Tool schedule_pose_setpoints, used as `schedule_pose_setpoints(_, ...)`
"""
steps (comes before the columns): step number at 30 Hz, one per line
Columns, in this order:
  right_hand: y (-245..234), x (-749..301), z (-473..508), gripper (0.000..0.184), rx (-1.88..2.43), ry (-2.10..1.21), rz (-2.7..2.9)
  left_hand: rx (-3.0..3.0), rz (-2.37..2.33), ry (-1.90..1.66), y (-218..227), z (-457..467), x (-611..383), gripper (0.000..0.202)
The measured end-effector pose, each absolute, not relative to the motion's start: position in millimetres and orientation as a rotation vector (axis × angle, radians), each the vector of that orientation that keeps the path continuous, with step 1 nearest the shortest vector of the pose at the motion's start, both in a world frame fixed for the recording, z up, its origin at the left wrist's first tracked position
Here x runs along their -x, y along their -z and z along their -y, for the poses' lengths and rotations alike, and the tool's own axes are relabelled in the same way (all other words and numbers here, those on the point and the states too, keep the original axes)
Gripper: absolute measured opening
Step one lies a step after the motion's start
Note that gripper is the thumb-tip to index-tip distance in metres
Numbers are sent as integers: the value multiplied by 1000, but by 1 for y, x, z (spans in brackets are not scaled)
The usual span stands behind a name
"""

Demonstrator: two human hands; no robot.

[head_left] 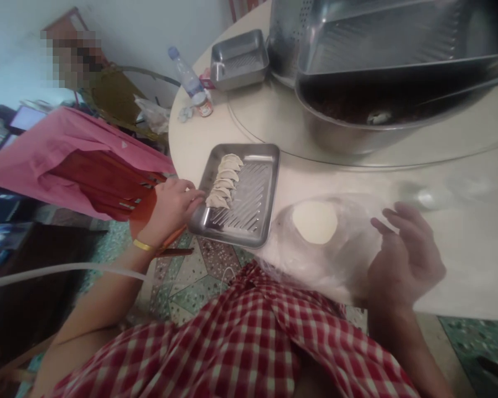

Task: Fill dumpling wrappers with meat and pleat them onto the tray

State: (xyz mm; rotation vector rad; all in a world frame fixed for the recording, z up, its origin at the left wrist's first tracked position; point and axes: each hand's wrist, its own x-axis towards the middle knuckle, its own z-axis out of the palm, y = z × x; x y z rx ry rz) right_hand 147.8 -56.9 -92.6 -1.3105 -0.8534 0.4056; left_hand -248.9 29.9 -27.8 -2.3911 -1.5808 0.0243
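My left hand (175,207) is at the left rim of a shallow metal tray (266,190), its fingers bent over the edge and the thumb not clearly seen. A row of several folded dumplings (225,179) lies along the tray's left side, close to those fingertips. To the right of the tray, a round, flat dough wrapper (315,221) rests on a clear plastic sheet (352,249). My right hand (409,257) hovers by the sheet's right side, slightly blurred, with fingers parted and nothing visible in them.
Behind the sheet stands a large metal basin (348,138) with dark contents, a deep metal pan (382,50) resting over it. Farther left are a smaller metal pan (240,63), a plastic bottle (186,74) and a jar (202,104). A pink-draped chair (87,141) adjoins the round table.
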Motion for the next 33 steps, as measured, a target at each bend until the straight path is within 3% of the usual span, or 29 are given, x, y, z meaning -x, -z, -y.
schedule_pose_setpoints(12,91,-142,55,22,1253,-364,808,2342,1881,-97,48,-30,231,24)
schedule_pose_setpoints(33,93,-143,54,23,1230,-356,815,2337,1648,35,54,-13,226,19)
